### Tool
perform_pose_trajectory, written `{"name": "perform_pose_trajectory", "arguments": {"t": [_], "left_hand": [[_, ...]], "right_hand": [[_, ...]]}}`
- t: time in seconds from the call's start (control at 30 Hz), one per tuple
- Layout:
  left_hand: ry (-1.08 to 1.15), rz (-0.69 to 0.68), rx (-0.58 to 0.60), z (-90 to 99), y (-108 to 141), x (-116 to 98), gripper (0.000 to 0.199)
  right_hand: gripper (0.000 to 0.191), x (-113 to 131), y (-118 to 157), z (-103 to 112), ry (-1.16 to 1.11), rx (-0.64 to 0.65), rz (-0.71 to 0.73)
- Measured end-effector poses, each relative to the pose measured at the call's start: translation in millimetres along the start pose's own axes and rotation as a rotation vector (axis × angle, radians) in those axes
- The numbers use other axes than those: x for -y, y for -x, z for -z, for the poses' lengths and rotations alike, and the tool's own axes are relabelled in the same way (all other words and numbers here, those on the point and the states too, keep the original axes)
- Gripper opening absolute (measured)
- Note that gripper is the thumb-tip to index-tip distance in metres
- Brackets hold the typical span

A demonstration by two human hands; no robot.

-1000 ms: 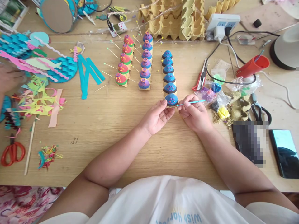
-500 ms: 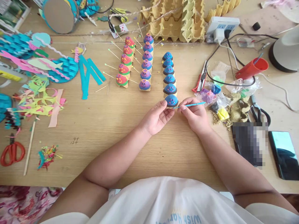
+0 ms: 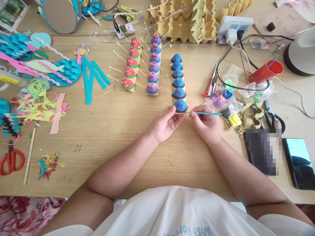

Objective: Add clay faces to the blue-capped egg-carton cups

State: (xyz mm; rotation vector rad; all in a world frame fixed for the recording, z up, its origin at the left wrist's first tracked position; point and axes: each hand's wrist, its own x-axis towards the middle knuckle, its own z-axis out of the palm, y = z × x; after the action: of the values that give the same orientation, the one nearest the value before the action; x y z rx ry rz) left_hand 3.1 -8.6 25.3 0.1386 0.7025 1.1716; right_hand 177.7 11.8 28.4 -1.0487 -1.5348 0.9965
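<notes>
A row of blue clay-covered egg-carton cups [image 3: 178, 82] with dark lower bands runs away from me, its nearest cup carrying a small face in pink dots. My left hand [image 3: 165, 124] grips that near end, thumb on the left side and fingers curled beneath. Pinched in my right hand [image 3: 206, 123] is a thin blue clay modelling tool [image 3: 206, 113], its tip close to the right lower edge of the nearest cup. Whether the tip touches the clay I cannot tell. To the left stand a purple-and-blue row [image 3: 153, 68] and a red-and-green row [image 3: 130, 65] with pins stuck in.
Bagged clay [image 3: 227, 98], a red utility knife [image 3: 212, 82] and black-handled scissors [image 3: 273, 119] lie right. A power strip [image 3: 235, 26] trails cables past a red cup [image 3: 267, 72]. Paper scraps [image 3: 36, 105] and red scissors [image 3: 11, 160] are left; egg trays [image 3: 182, 23] sit behind.
The blue tool has swung from a slanted position to nearly level, and my right hand has shifted slightly right and down. My left hand keeps its hold on the row.
</notes>
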Motion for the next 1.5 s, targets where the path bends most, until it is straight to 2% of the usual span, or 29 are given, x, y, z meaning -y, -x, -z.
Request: {"name": "perform_pose_trajectory", "arguments": {"t": [0.17,0.37,0.47,0.83,1.5], "left_hand": [[-0.027,-0.009,-0.032,-1.7,0,1,0.015],[-0.080,-0.001,-0.004,-4.3,2,2,0.014],[-0.098,-0.011,0.020,-2.7,2,3,0.015],[-0.099,-0.012,0.069,1.3,0,4,0.016],[-0.086,0.003,0.028,1.8,0,5,0.016]], "right_hand": [[0.035,-6,-3,2,-0.188,0.021,-0.147],[0.032,-11,-2,-6,-0.483,0.006,-0.219],[0.035,-9,-2,-10,-0.561,0.003,-0.250],[0.039,-11,-2,-10,-0.512,0.009,-0.278],[0.044,-7,-3,-10,-0.516,0.020,-0.306]]}}
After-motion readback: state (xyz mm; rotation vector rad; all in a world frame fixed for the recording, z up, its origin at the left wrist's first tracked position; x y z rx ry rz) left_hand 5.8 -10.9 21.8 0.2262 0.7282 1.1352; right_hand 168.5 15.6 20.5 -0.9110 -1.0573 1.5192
